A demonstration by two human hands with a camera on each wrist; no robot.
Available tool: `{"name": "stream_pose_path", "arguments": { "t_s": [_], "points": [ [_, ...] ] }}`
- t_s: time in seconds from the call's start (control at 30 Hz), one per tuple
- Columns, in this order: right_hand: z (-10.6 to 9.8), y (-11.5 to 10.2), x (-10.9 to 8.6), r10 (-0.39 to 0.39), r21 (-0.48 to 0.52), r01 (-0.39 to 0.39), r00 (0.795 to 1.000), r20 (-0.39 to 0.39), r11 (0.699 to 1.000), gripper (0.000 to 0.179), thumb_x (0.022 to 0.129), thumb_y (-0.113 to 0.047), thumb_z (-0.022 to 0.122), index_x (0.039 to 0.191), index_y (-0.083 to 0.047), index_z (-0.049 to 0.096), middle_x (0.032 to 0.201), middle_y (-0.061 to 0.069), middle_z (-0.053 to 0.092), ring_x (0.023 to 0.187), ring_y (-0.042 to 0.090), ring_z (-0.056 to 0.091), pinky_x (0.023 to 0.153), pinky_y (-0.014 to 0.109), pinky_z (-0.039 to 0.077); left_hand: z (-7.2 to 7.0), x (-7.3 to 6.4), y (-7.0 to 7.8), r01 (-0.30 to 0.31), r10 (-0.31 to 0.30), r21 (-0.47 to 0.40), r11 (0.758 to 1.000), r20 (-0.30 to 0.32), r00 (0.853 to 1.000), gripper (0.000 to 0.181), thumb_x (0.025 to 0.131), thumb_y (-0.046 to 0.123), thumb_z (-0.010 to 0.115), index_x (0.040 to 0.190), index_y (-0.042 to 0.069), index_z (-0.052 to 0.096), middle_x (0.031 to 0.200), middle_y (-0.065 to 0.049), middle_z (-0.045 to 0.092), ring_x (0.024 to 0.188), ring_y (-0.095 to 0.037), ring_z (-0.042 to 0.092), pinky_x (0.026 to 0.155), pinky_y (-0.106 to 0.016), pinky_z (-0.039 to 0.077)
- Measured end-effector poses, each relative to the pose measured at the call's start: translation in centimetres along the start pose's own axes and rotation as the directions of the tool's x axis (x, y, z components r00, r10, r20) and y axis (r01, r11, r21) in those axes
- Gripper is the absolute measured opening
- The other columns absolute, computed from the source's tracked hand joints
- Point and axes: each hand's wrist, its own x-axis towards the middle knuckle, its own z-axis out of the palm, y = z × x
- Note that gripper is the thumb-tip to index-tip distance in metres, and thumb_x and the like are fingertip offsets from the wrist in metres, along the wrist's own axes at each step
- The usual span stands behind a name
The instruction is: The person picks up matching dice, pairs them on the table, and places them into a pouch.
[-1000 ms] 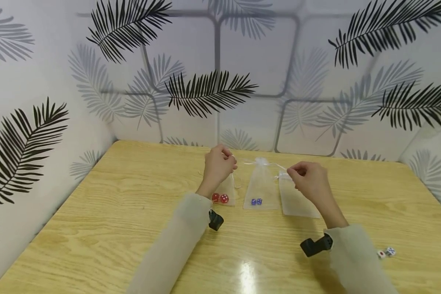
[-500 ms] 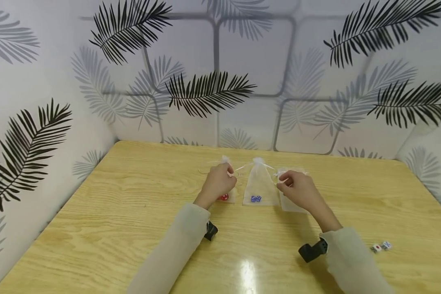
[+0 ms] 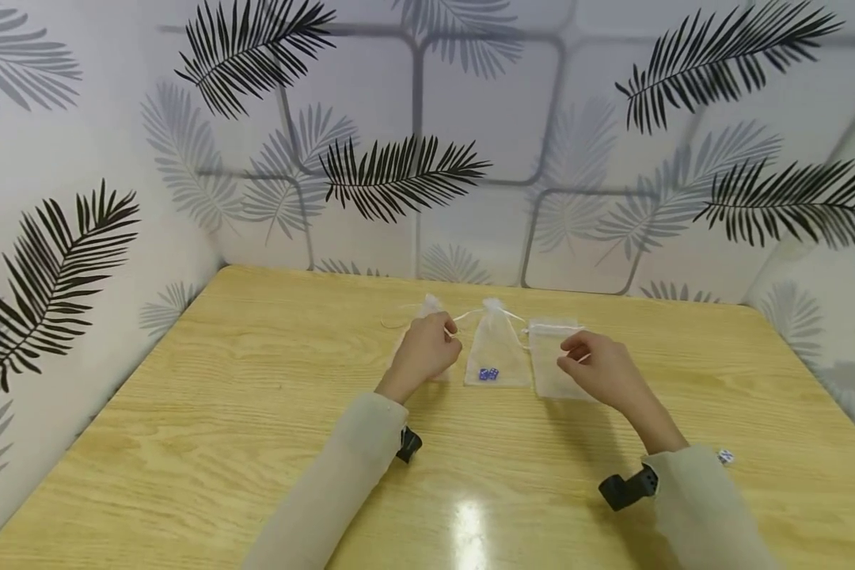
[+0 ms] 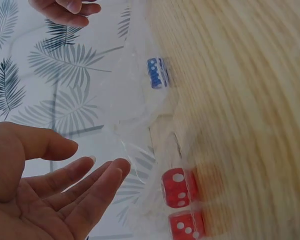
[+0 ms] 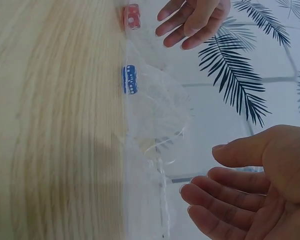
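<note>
Three sheer white drawstring pouches lie side by side. The middle pouch [image 3: 497, 344] is cinched at its neck, its ribbon ends loose, with blue dice [image 3: 488, 374] inside. My left hand [image 3: 427, 347] hovers over the left pouch [image 3: 431, 302], hiding most of it; red dice [image 4: 179, 187] in that pouch show in the left wrist view. Over the flat right pouch [image 3: 550, 366] is my right hand [image 3: 604, 368]. Both wrist views show the fingers relaxed and spread from the thumb, holding nothing.
A white die [image 3: 725, 457] sits on the wooden table [image 3: 256, 380] beside the right sleeve. Behind the table's far edge rises a wall [image 3: 477, 229] with a leaf pattern. Each wrist carries a black camera [image 3: 628, 487].
A second ago both hands held the middle pouch's ribbon ends out to the sides. They came down and let go of the ribbons, and the right hand then shifted right.
</note>
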Motion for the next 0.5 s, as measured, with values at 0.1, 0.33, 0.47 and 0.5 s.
{"name": "stream_pose_path", "arguments": {
  "t_s": [0.1,0.33,0.47,0.5],
  "points": [
    [-0.3,0.4,-0.6,0.002,-0.007,-0.002,1.000,-0.006,1.000,0.028,0.092,-0.012,0.059,0.111,0.009,0.060,0.099,0.023,0.066,0.085,0.034,0.066,0.070,0.043,0.055,0.1,-0.1,0.1,-0.020,0.020,0.030,0.999,-0.003,1.000,0.026,0.090,0.007,0.052,0.114,-0.003,0.060,0.099,-0.015,0.065,0.058,-0.013,0.049,0.055,-0.026,0.043],
    [-1.1,1.4,-2.3,0.002,-0.040,-0.002,1.000,-0.020,0.999,0.029,0.092,-0.012,0.060,0.113,0.008,0.059,0.099,0.022,0.066,0.085,0.034,0.066,0.069,0.044,0.054,0.6,-0.7,0.6,-0.101,0.100,0.126,0.987,0.014,0.995,0.028,0.092,0.011,0.052,0.116,-0.001,0.060,0.102,-0.015,0.064,0.051,-0.009,0.041,0.050,-0.024,0.040],
    [-1.5,1.9,-3.4,-0.006,-0.067,0.004,0.999,-0.033,0.998,0.029,0.091,-0.012,0.061,0.112,0.008,0.059,0.100,0.022,0.065,0.085,0.034,0.065,0.070,0.045,0.054,1.1,-1.2,1.0,-0.164,0.157,0.189,0.968,0.050,0.986,0.030,0.093,0.013,0.053,0.121,0.001,0.057,0.109,-0.013,0.061,0.055,-0.014,0.044,0.048,-0.024,0.038],
    [-1.6,2.0,-3.7,-0.011,-0.073,0.008,0.999,-0.037,0.997,0.029,0.091,-0.012,0.061,0.112,0.009,0.059,0.100,0.023,0.065,0.085,0.034,0.065,0.071,0.046,0.053,1.2,-1.3,1.2,-0.188,0.180,0.215,0.958,0.059,0.982,0.031,0.093,0.014,0.053,0.122,0.002,0.057,0.116,-0.012,0.060,0.063,-0.016,0.052,0.053,-0.026,0.043]
  ]
}}
